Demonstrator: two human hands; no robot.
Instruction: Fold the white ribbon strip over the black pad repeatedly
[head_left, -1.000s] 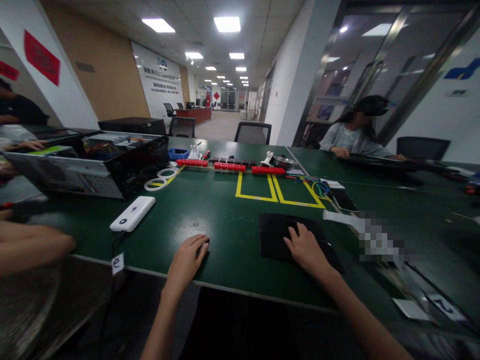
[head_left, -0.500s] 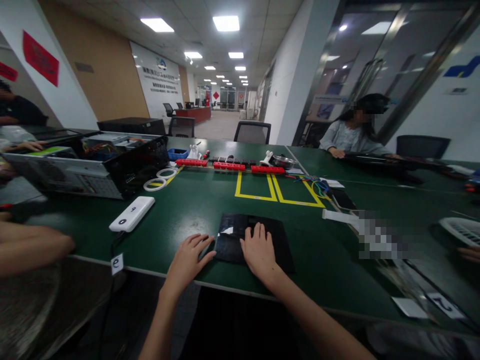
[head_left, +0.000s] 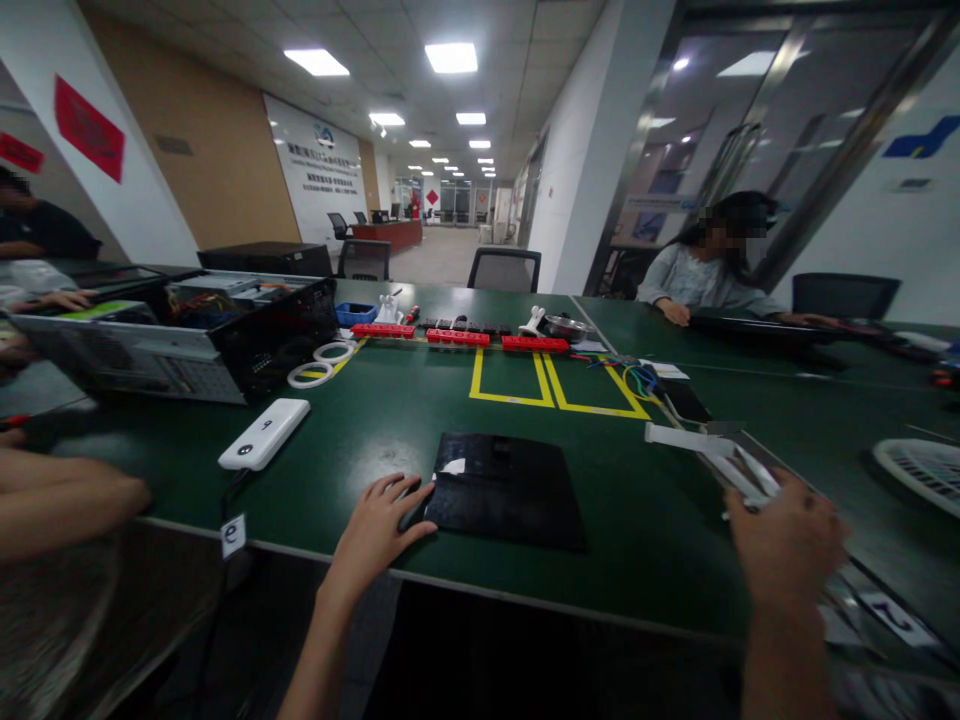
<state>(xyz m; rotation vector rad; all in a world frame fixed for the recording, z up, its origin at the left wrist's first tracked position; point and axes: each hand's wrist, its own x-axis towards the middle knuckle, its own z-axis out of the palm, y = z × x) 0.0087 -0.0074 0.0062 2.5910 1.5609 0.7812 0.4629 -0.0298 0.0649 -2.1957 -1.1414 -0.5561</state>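
A flat, dark black panel (head_left: pixel 510 500) lies on the green table, with a small raised square near its far edge and a white patch at its left. Beside the panel's left edge, my left hand (head_left: pixel 384 525) rests with fingers spread, its fingertips at or very near that edge; nothing is in it. Far to the right, my right hand (head_left: pixel 791 545) is over a bundle with a white strip (head_left: pixel 682 436), thumb and fingers around its near end. Blur and the hand itself hide whether it grips anything there.
An open computer case (head_left: pixel 150 350) stands at the left, near a white numbered power bank (head_left: pixel 266 432) with a cable. Red power strips (head_left: pixel 457 337), white rings (head_left: pixel 310 375) and yellow tape outlines (head_left: pixel 514 400) lie farther back. Another person's arm (head_left: pixel 67 490) rests at left; a person sits at the far right.
My right hand has left the black panel and moved far right to the white strip. My left hand stays by the panel's left edge, nearly unmoved.
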